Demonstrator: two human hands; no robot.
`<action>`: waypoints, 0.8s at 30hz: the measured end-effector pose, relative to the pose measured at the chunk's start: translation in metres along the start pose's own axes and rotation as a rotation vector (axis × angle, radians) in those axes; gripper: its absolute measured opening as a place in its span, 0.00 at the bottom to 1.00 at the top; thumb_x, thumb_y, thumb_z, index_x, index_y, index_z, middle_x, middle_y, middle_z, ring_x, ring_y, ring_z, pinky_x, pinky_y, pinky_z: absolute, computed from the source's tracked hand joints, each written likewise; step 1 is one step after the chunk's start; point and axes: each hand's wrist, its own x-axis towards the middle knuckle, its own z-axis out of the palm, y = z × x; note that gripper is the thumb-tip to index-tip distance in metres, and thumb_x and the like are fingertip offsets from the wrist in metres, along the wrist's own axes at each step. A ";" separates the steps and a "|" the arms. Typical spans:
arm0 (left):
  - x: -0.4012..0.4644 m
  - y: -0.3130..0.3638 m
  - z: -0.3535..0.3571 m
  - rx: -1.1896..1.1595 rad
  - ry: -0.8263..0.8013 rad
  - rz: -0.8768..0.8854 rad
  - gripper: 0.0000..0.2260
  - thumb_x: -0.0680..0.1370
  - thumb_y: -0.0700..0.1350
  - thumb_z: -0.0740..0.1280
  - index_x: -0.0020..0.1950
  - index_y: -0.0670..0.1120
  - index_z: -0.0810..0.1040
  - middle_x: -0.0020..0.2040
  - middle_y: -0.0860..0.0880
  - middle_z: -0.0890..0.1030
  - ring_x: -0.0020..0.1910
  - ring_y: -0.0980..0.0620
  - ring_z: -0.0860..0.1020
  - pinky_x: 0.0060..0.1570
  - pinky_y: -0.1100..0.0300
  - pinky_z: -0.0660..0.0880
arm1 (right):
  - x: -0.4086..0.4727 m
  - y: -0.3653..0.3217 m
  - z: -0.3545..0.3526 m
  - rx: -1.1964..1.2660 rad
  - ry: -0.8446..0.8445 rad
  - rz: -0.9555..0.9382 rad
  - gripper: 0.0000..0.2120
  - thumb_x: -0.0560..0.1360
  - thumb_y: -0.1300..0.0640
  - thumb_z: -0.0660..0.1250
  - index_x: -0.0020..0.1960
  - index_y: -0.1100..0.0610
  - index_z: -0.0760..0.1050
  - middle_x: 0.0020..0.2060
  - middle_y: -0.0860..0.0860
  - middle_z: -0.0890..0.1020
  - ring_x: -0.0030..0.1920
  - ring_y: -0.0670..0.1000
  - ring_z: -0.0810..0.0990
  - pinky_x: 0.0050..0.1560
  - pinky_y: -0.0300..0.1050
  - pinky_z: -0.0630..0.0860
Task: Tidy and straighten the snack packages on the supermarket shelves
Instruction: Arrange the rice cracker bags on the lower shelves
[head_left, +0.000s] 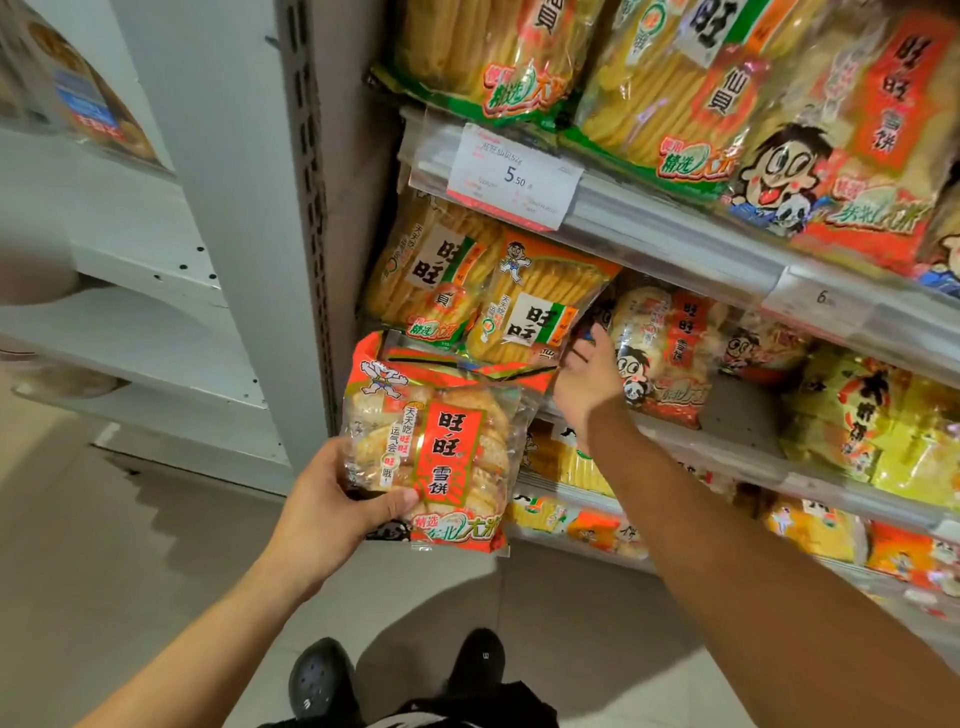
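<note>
My left hand (332, 499) grips a red and clear rice cracker bag (441, 441) by its lower left corner, holding it upright in front of the shelves. My right hand (587, 374) reaches into the middle shelf, between a leaning yellow cracker bag (535, 301) and a red cracker bag (665, 353). Its fingers touch the red bag's left edge; whether they grip it is hidden. Another yellow bag (431, 270) stands at the shelf's far left.
The shelf above holds more yellow and red bags behind a rail with a 5.50 price tag (511, 176). Yellow packs (872, 415) fill the right side, and a lower shelf (571, 499) carries small packs. A grey upright post (311, 208) bounds the left. My shoes (400, 675) stand on a tiled floor.
</note>
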 end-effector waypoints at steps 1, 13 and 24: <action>0.001 0.000 0.004 0.011 -0.016 0.003 0.27 0.59 0.48 0.81 0.54 0.54 0.74 0.49 0.58 0.85 0.46 0.58 0.84 0.37 0.67 0.79 | -0.016 0.006 -0.009 0.004 0.026 -0.022 0.28 0.80 0.65 0.62 0.76 0.55 0.58 0.65 0.49 0.73 0.67 0.48 0.71 0.58 0.36 0.73; 0.021 0.016 0.153 0.228 -0.304 0.037 0.32 0.59 0.56 0.82 0.58 0.53 0.75 0.51 0.54 0.85 0.50 0.55 0.83 0.53 0.48 0.79 | -0.121 0.073 -0.149 0.022 -0.047 0.111 0.17 0.71 0.47 0.71 0.59 0.45 0.75 0.54 0.43 0.84 0.55 0.44 0.82 0.51 0.39 0.80; 0.029 0.037 0.338 0.424 -0.239 0.246 0.40 0.70 0.42 0.78 0.73 0.54 0.56 0.54 0.63 0.71 0.47 0.80 0.72 0.40 0.82 0.68 | -0.023 0.078 -0.303 0.058 0.186 0.026 0.21 0.69 0.61 0.77 0.52 0.41 0.74 0.56 0.46 0.82 0.53 0.42 0.82 0.51 0.41 0.79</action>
